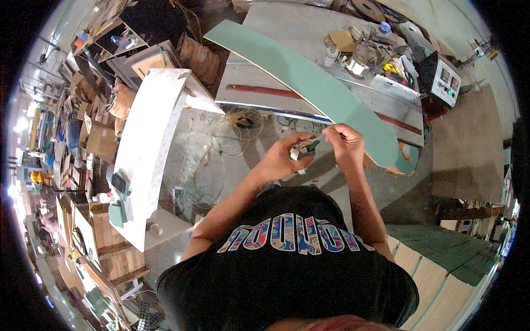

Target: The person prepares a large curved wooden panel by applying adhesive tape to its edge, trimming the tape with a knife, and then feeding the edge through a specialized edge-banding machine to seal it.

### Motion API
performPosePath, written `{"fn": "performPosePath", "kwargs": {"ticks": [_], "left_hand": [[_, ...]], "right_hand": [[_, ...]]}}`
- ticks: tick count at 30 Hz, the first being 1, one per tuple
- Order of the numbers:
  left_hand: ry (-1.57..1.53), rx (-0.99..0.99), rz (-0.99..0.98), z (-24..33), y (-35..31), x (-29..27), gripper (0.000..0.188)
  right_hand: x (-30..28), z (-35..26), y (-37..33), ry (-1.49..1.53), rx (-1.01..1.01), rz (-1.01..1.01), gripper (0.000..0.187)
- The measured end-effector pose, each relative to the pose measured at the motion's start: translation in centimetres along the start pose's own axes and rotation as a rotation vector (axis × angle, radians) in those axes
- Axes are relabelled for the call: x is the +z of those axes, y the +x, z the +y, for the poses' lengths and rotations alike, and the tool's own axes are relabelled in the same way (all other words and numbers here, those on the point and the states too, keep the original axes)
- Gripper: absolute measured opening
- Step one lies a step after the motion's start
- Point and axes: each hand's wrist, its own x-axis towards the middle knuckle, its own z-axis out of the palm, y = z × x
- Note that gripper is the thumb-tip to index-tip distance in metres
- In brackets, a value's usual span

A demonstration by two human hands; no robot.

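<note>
My left hand point(281, 159) is curled around a small pale and dark object point(303, 149), its kind partly hidden by the fingers. Close beside it, my right hand point(346, 144) is closed in a pinch on one end of a thin grey-green strip point(319, 140). The strip's other end meets the object in my left hand. Just beyond both hands, a long green board point(298, 77) with a rounded near end lies slantwise across the machine table point(259, 77).
To the left stands a white bench point(152, 127) with dark green pieces point(117, 212) and a tape roll point(156, 229). A control box point(444, 80) and cluttered tools point(364, 55) are at the far right. Clear strips lie coiled on the floor point(221, 149). Stacked green-topped boards point(447, 248) stand right.
</note>
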Motion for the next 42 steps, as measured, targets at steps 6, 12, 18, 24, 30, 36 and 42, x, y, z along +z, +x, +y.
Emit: {"fn": "performPosePath", "kwargs": {"ticks": [6, 12, 18, 24, 30, 36, 42], "left_hand": [[-0.083, 0.006, -0.076, 1.4, -1.1, -1.0, 0.066], [-0.551, -0.001, -0.097, -0.3, -1.8, -0.5, 0.106], [-0.607, 0.017, 0.03, -2.6, -2.4, -0.7, 0.094], [-0.631, -0.142, 0.544, -4.4, -3.0, 1.4, 0.051], [-0.306, -0.151, 0.905, -4.4, -7.8, -0.5, 0.058], [-0.288, -0.021, 0.914, -8.7, -10.4, -7.0, 0.067], [-0.323, 0.04, 1.075, -12.8, -14.6, -20.2, 0.044]], "right_hand": [[-0.6, -1.6, -0.7, 0.131, 0.044, 0.029, 0.009], [-1.1, -1.1, 0.4, 0.103, -0.009, -0.046, 0.01], [1.5, 0.0, -0.1, 0.037, -0.169, -0.116, 0.016], [6.3, 3.9, -1.8, 0.123, -0.043, -0.249, 0.046], [12.8, 3.1, -4.9, 0.57, 0.484, -0.525, 0.073], [23.4, 6.0, -2.4, 0.935, 0.658, -0.536, 0.066], [34.0, 8.6, 2.1, 0.968, 0.934, -0.487, 0.046]]}}
